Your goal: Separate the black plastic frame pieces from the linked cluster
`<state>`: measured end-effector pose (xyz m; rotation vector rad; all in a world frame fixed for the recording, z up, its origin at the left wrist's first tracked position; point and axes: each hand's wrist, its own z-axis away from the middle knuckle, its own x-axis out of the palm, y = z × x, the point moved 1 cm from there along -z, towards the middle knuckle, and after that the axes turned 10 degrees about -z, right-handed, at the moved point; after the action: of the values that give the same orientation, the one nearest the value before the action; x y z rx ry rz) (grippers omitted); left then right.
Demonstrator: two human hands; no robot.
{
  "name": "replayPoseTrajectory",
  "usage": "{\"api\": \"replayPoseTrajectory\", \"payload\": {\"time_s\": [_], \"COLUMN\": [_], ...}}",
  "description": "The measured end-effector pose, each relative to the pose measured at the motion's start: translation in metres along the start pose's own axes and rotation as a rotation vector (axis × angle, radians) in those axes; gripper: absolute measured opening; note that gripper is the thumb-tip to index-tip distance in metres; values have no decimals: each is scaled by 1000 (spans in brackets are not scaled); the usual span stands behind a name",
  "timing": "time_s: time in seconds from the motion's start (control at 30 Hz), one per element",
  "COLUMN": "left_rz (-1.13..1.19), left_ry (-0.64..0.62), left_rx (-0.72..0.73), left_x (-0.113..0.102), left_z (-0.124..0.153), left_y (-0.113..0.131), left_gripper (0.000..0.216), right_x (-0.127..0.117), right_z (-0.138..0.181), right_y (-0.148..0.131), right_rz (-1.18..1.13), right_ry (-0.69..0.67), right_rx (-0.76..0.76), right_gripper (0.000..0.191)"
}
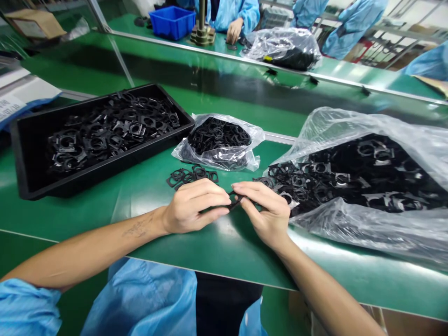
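Note:
My left hand (196,207) and my right hand (266,210) meet over the green table (224,247), fingers pinched together on a small black plastic part (235,200) held between them. Just beyond my left hand lies a small cluster of black frame-shaped parts (191,176) on the table. To the right, a large clear plastic bag (367,219) spills several black parts (350,177) toward my right hand.
A black tray (28,163) holding many black parts sits at the left. A smaller clear bag of black rings (219,142) lies in the middle. Across the belt, a person's hand (234,31) rests near a blue bin (172,21) and another bag (283,46).

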<state>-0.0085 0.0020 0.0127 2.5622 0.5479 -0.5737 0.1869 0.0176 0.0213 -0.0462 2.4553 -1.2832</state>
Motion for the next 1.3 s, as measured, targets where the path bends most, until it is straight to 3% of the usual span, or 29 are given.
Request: {"api": "replayPoseTrajectory", "payload": {"time_s": [0.3,1.07,1.3], "left_rz": [50,-8,8], "left_ry": [-5,-6,8], "left_rx": [-85,3,-208], "left_x": [1,0,-2], "left_z": [-1,-1,-3], "left_y": [0,-3,-4], "left_gripper": [2,13,5], "right_x": [0,-1,1], "right_z": [2,-1,-1], "right_y": [4,1,-4], "right_rz": [-5,-18,-84], "right_ry": [-9,1,-49], "right_rx": [-57,27,69], "right_gripper": [23,17,15]}}
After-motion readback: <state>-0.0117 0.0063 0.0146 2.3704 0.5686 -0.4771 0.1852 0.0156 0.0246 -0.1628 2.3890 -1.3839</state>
